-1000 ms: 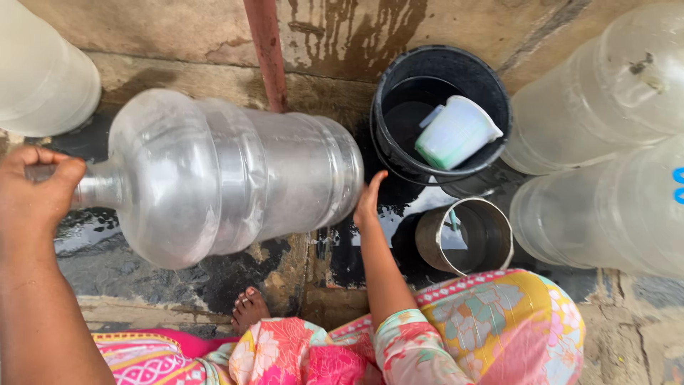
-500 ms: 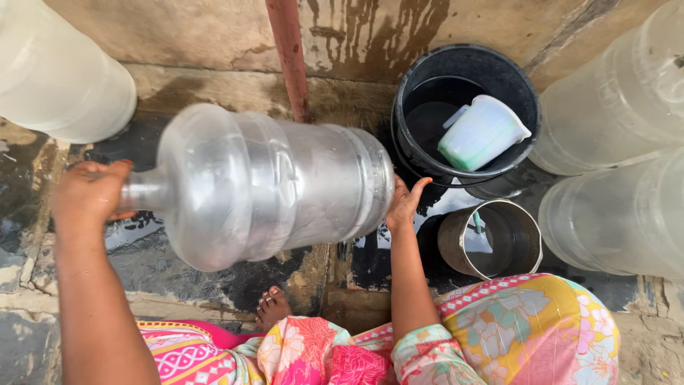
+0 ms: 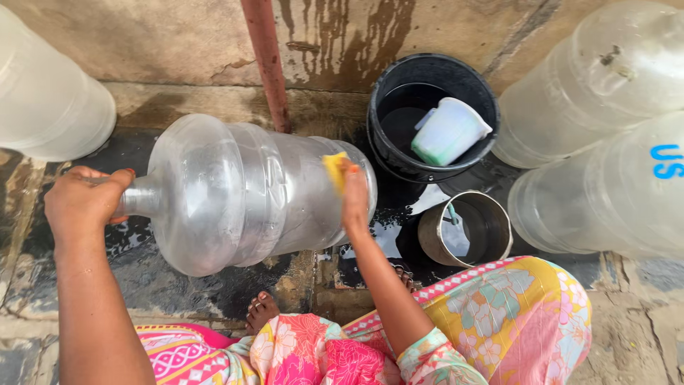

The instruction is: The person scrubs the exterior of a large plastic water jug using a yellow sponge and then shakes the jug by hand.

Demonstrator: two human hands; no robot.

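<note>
Below the head camera, on wet concrete floor [image 3: 214, 292] beside a rust-red pipe [image 3: 265, 64], a large clear water jug [image 3: 242, 192] is held on its side, clear of the ground. Its narrow neck is gripped by the left hand [image 3: 82, 203], fingers closed round it, so that the jug is kept level and its body is offered to the other hand. The right hand [image 3: 354, 199] is pressed against the jug's base end, fingers closed on a small yellow sponge [image 3: 333, 170], which lies flat on the plastic.

A black bucket [image 3: 470, 93] stands just to the right of the jug, against the wall, with water and a white-and-green jug-shaped scoop [image 3: 447, 132] tilted inside it, within easy reach of the right hand. A small metal pot [image 3: 491, 228] sits on the floor just in front of the bucket. More clear jugs are stood aside: two at the right [image 3: 605, 78] [image 3: 613, 199] and one at the far left [image 3: 50, 107]. Bare toes [image 3: 261, 310] and a bright floral garment [image 3: 499, 321] are seen at the bottom edge, close under the jug.
</note>
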